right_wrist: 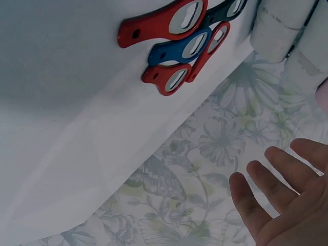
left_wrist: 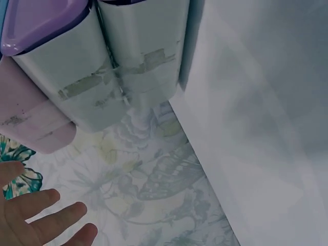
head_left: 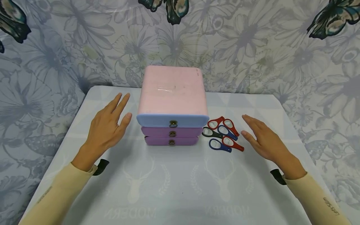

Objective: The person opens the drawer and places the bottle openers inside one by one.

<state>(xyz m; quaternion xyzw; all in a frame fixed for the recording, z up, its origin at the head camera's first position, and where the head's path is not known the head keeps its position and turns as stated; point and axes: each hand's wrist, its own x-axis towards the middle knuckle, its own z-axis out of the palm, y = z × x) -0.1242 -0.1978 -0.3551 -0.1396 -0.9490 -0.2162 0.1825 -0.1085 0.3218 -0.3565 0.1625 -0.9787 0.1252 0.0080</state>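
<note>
My left hand [head_left: 105,126] is held out left of a small drawer box [head_left: 172,93], fingers straight and thumb apart, holding nothing. The box has a pink top, a blue drawer front [head_left: 157,120] and two purple drawer fronts [head_left: 157,132] below, each with a small ring pull. Right of it lie several small flat tools [head_left: 230,143] in red, blue and black, each with an oval head and short handle. In the right wrist view a red one [right_wrist: 154,28] shows a slotted grey oval and a handle hole. My right hand [head_left: 265,140] extends beside them, fingers straight, holding nothing.
A pale table [head_left: 180,184] with printed deer heads and lettering lies beneath. Behind it hangs a flowered grey backdrop [head_left: 239,56] with dark butterflies. Clear tape runs over the box's side [left_wrist: 87,84] in the left wrist view.
</note>
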